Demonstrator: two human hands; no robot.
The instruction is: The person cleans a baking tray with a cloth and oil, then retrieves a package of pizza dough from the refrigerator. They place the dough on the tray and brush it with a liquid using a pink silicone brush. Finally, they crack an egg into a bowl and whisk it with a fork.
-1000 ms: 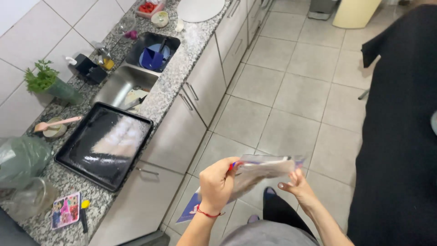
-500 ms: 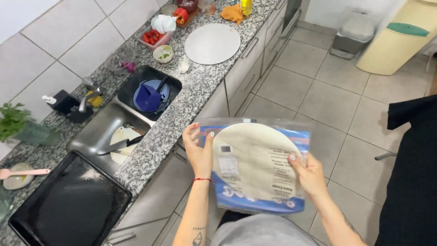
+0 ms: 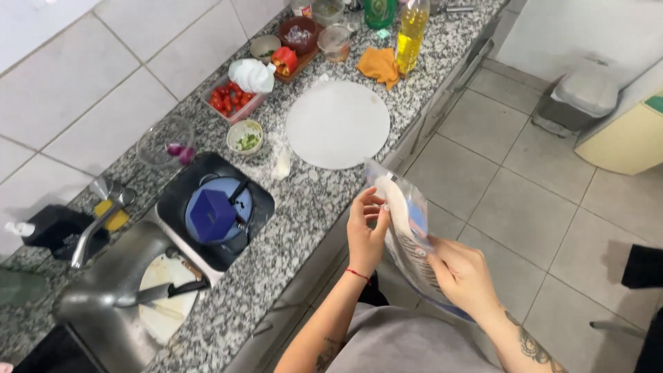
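Observation:
A clear plastic pack of round flatbreads (image 3: 406, 228), with blue and white print, is held edge-on in front of me, beside the counter's edge. My left hand (image 3: 366, 228) grips its left side; a red string is on that wrist. My right hand (image 3: 461, 275) grips its lower right side. A single pale round flatbread (image 3: 338, 123) lies flat on the speckled granite counter (image 3: 304, 207), just beyond the pack.
A sink (image 3: 117, 290) holds a plate and a knife; beside it a dark basin with a blue pot (image 3: 213, 214). Cherry tomatoes (image 3: 231, 100), small bowls, an oil bottle (image 3: 411, 27) and an orange cloth (image 3: 378, 64) crowd the far counter. A bin (image 3: 577, 100) stands on the tiled floor.
My view has swung right along the counter, away from the black baking tray toward the flatbread. The pack has turned from face-up to edge-on between my hands.

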